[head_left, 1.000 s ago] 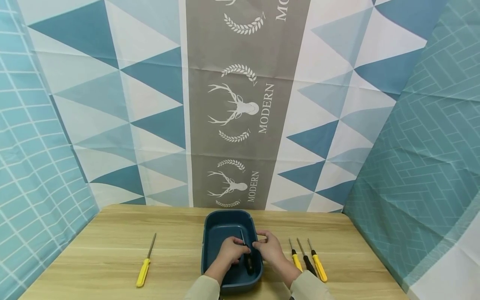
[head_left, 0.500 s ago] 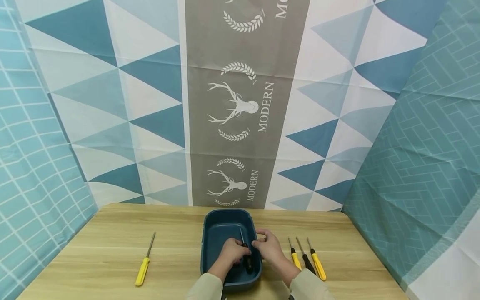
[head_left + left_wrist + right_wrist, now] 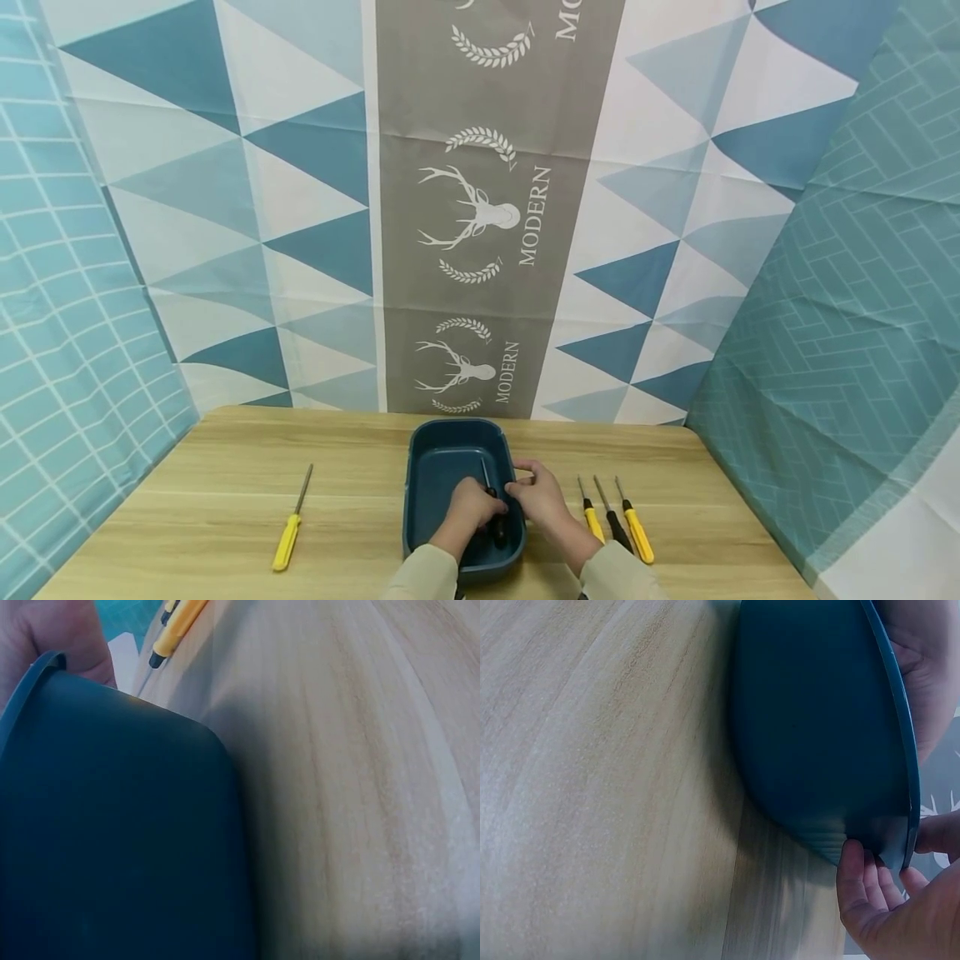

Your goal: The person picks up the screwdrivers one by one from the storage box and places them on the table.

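Observation:
A dark blue rectangular bin (image 3: 420, 467) stands at the middle of the table. Inside it, near the right wall, lies a black-handled screwdriver (image 3: 499, 533), its metal shaft towards the far end. My left hand (image 3: 472, 508) reaches into the bin and holds this screwdriver by the upper handle; the hand covers part of it. With my right hand (image 3: 542, 500) I grip the bin's right rim. In the right wrist view the right hand's fingers (image 3: 852, 874) press the outer wall, and the thumb is on the rim's other side. The left wrist view shows mostly the bin's outer wall (image 3: 127, 825).
On the wooden table (image 3: 360, 500), a yellow-handled screwdriver (image 3: 287, 543) lies to the left. Two yellow-handled screwdrivers, one of them the outermost screwdriver (image 3: 639, 535), flank a black-handled one (image 3: 619, 530) at the right. A patterned cloth (image 3: 315, 250) hangs behind the table.
My left hand and forearm have shifted slightly to the right over the screwdriver. The right hand stays on the bin's rim, and the bin has not visibly moved.

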The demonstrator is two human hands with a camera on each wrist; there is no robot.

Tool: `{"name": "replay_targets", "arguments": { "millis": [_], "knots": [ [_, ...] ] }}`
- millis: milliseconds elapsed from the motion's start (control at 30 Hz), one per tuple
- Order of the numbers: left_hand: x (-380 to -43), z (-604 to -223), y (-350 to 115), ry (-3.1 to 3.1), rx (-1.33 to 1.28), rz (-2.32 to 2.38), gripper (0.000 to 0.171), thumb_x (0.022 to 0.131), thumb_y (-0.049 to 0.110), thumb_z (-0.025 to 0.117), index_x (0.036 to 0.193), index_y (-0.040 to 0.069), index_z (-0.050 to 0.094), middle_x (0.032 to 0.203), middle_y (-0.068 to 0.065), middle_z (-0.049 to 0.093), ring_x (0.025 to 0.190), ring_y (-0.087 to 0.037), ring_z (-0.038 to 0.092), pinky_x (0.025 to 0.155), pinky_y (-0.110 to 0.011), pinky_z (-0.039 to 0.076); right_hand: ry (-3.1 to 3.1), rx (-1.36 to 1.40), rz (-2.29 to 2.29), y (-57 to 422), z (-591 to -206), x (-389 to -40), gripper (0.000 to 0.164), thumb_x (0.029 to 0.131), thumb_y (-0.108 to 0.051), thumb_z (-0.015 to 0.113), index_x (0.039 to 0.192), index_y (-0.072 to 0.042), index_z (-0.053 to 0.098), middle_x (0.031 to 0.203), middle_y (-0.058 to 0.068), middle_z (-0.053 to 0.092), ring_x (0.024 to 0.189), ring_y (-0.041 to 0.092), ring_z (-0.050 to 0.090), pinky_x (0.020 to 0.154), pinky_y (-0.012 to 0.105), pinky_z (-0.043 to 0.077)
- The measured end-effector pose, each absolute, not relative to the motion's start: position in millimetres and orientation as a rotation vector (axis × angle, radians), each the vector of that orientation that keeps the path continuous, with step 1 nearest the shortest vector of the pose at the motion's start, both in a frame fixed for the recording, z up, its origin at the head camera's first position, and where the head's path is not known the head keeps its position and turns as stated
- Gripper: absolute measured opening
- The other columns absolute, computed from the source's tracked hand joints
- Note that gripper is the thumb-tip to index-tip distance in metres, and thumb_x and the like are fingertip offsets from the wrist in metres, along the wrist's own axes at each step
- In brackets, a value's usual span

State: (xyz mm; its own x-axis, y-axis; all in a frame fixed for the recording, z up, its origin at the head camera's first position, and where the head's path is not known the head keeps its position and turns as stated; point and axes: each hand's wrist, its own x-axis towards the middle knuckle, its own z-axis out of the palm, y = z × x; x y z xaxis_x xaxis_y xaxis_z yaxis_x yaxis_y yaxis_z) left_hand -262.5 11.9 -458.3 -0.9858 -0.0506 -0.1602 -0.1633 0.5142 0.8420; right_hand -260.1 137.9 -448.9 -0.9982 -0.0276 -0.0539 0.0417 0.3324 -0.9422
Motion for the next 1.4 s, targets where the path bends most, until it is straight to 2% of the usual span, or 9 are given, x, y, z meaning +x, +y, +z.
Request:
{"name": "replay_targets", "arguments": {
  "millis": [267, 433, 567, 767, 933, 1200, 1400],
  "knots": [
    [-263, -457, 15, 2.606, -0.254, 1.512, 0.031, 0.070, 0.005, 0.074, 0.092, -0.008, 0.055, 0.080, -0.014, 0.054, 0.063, -0.021, 0.058, 0.058, -0.034, 0.054, 2.523, 0.025, -1.771, 138, -448, -261, 0.042, 0.089, -0.007, 0.057, 0.129, 0.003, 0.047, 0.093, 0.014, 0.062, 0.069, 0.015, 0.056, 0.057, 0.030, 0.050],
    [-265, -456, 13, 2.417, -0.323, 1.640, 0.049, 0.070, -0.003, 0.066, 0.113, -0.014, 0.045, 0.093, -0.019, 0.050, 0.075, -0.026, 0.058, 0.061, -0.039, 0.056, 2.511, 0.031, -1.765, 139, -448, -261, 0.043, 0.089, -0.007, 0.058, 0.129, 0.002, 0.047, 0.092, 0.012, 0.061, 0.071, 0.015, 0.056, 0.059, 0.029, 0.050],
    [-268, -458, 9, 2.256, -0.356, 1.725, 0.064, 0.070, -0.003, 0.064, 0.126, -0.015, 0.034, 0.094, -0.019, 0.047, 0.079, -0.028, 0.054, 0.064, -0.042, 0.056, 2.503, 0.020, -1.776, 139, -450, -261, 0.044, 0.088, -0.007, 0.058, 0.129, 0.003, 0.046, 0.092, 0.012, 0.061, 0.072, 0.016, 0.058, 0.059, 0.029, 0.051],
    [-270, -456, 0, 2.148, -0.344, 1.750, 0.071, 0.074, 0.001, 0.063, 0.132, -0.015, 0.026, 0.097, -0.020, 0.049, 0.082, -0.028, 0.055, 0.067, -0.040, 0.056, 2.510, 0.018, -1.781, 139, -450, -261, 0.043, 0.088, -0.006, 0.059, 0.128, 0.003, 0.048, 0.090, 0.012, 0.062, 0.072, 0.018, 0.058, 0.059, 0.030, 0.050],
    [-270, -451, -6, 2.110, -0.317, 1.761, 0.068, 0.076, 0.002, 0.061, 0.132, -0.016, 0.027, 0.100, -0.022, 0.050, 0.085, -0.028, 0.056, 0.069, -0.040, 0.056, 2.513, 0.023, -1.788, 139, -450, -262, 0.042, 0.088, -0.006, 0.059, 0.127, 0.004, 0.048, 0.089, 0.011, 0.061, 0.073, 0.019, 0.058, 0.060, 0.032, 0.051],
    [-268, -448, -15, 2.081, -0.254, 1.805, 0.039, 0.080, 0.004, 0.058, 0.115, -0.011, 0.047, 0.091, -0.016, 0.054, 0.076, -0.023, 0.058, 0.066, -0.039, 0.057, 2.509, 0.034, -1.779, 140, -450, -261, 0.042, 0.088, -0.006, 0.058, 0.128, 0.003, 0.047, 0.090, 0.011, 0.061, 0.076, 0.021, 0.059, 0.062, 0.033, 0.052],
    [-267, -449, -21, 2.025, -0.212, 1.855, 0.034, 0.081, 0.006, 0.059, 0.111, -0.008, 0.053, 0.093, -0.015, 0.056, 0.078, -0.021, 0.060, 0.068, -0.041, 0.057, 2.520, 0.032, -1.775, 139, -450, -262, 0.042, 0.087, -0.006, 0.058, 0.126, 0.003, 0.048, 0.089, 0.012, 0.060, 0.077, 0.021, 0.060, 0.064, 0.035, 0.053]
  ]
}}
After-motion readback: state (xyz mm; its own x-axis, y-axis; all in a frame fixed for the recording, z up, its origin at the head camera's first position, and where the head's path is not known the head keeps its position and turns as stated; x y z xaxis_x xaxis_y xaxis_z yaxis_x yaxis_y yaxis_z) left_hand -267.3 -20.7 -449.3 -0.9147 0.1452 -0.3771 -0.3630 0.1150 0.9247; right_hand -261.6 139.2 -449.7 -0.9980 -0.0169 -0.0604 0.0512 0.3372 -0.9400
